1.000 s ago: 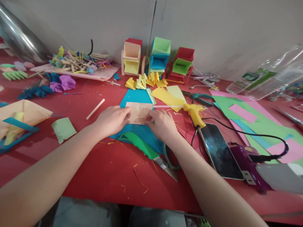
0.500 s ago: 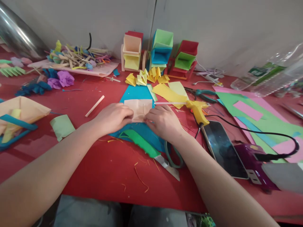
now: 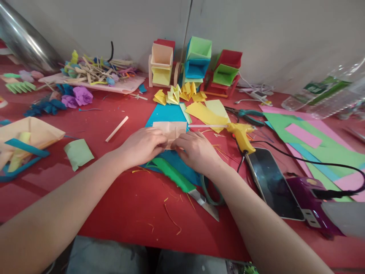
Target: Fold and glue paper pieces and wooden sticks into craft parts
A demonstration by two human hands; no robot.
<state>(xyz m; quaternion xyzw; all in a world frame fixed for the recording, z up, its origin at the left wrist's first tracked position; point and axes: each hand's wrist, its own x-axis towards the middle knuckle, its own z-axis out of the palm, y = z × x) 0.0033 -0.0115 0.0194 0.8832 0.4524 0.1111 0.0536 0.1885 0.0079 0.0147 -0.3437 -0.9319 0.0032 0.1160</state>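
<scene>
A small creased piece of pale peach paper (image 3: 174,131) lies over blue paper (image 3: 164,112) in the middle of the table. My left hand (image 3: 146,142) grips its near left part, fingers bent and pressed together. From the right, my right hand (image 3: 196,148) pinches the near edge, its fingertips close to those of the left. The hands hide the paper's lower corners. Just in front lies a green-handled utility knife (image 3: 176,177), blade pointing to the lower right. Scissors (image 3: 211,192) show partly beneath my right wrist.
A yellow glue gun (image 3: 242,137) and a phone (image 3: 273,182) lie to the right, with a black cord and a purple power strip (image 3: 313,203). Folded paper boxes (image 3: 198,68) stand along the wall. Pliers (image 3: 251,116) and yellow paper scraps (image 3: 207,114) lie behind my right hand.
My hands have come closer together along the peach paper's near edge, the left shifting toward the middle. The whole view has shifted slightly.
</scene>
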